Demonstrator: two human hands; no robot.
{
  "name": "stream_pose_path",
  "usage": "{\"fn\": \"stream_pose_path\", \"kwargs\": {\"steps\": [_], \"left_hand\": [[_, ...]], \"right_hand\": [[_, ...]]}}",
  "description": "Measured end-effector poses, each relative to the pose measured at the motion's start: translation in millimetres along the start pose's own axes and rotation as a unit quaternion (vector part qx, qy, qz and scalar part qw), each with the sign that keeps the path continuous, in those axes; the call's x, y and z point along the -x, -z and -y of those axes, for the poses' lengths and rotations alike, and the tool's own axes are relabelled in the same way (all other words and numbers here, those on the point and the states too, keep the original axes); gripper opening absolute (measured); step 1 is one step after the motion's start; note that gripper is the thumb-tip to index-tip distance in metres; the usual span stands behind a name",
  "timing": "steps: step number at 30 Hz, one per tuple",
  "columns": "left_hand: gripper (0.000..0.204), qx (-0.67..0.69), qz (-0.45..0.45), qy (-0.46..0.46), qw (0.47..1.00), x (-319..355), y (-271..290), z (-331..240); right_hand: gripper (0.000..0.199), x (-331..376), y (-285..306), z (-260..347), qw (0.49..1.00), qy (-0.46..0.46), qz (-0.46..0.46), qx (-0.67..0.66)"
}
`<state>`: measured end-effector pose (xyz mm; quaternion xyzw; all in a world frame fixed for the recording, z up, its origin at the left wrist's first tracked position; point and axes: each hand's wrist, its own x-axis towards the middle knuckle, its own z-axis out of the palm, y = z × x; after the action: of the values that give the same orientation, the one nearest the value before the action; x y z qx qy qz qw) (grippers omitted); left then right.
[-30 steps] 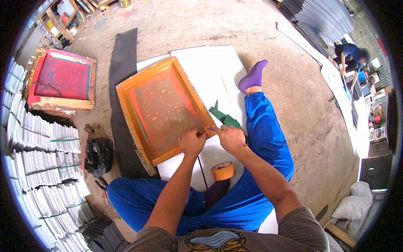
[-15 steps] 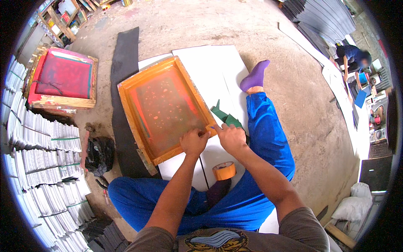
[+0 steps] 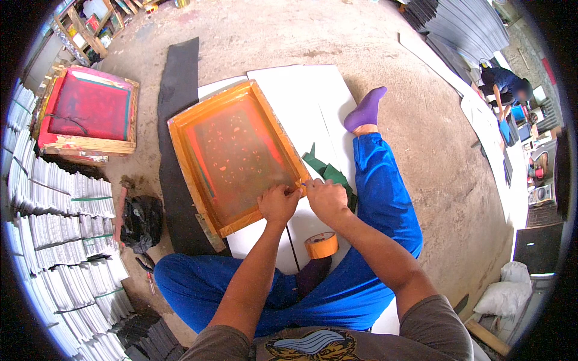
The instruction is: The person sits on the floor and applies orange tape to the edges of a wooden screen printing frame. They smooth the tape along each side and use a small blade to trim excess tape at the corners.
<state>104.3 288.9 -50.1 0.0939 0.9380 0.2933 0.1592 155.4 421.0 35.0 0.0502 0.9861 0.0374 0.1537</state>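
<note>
A screen-printing frame (image 3: 279,133) with orange-taped edges lies tilted across white sheets in front of me. Its mesh (image 3: 235,156) is brownish with red-orange patches and small pale shapes. At its near right corner, my left hand (image 3: 278,203) is closed, fingers pinching a bit of orange tape (image 3: 300,183). My right hand (image 3: 327,197) is closed against the same tape from the right; its fingertips are partly hidden. A roll of orange tape (image 3: 322,245) rests between my legs, near my dark-socked foot (image 3: 313,275). Green pieces (image 3: 337,175) lie just beyond my right hand.
A red screen frame (image 3: 90,108) sits at the far left above stacks of bundled paper (image 3: 54,234). A black plastic bag (image 3: 141,224) and a black strip (image 3: 179,102) lie left of my frame. At the far right another person (image 3: 504,83) bends over work.
My right hand has shifted slightly left and turned inward at the frame's corner, and less of the tape shows between the hands. My left hand stays almost in place.
</note>
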Motion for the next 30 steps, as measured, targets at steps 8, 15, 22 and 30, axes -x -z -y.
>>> {"fn": "stream_pose_path", "kwargs": {"steps": [8, 15, 22, 30], "left_hand": [[0.039, 0.013, 0.010, -0.006, 1.000, -1.1, -1.2, 1.3], [0.041, 0.080, -0.048, -0.055, 0.994, -0.8, -14.4, 16.9], [0.045, 0.018, -0.167, -0.229, 0.959, 31.9, -32.2, 0.6], [0.068, -0.117, -0.115, -0.108, 0.980, 38.5, -32.0, -41.5]], "right_hand": [[0.021, -14.5, -0.2, 8.3, 0.999, -0.007, -0.045, 0.003], [0.056, -9.8, 10.5, -34.7, 0.982, -0.108, -0.049, -0.144], [0.057, 15.5, -75.9, -63.8, 0.971, -0.190, -0.086, -0.115], [0.058, 12.3, -92.6, -59.7, 0.969, -0.199, -0.084, -0.121]]}}
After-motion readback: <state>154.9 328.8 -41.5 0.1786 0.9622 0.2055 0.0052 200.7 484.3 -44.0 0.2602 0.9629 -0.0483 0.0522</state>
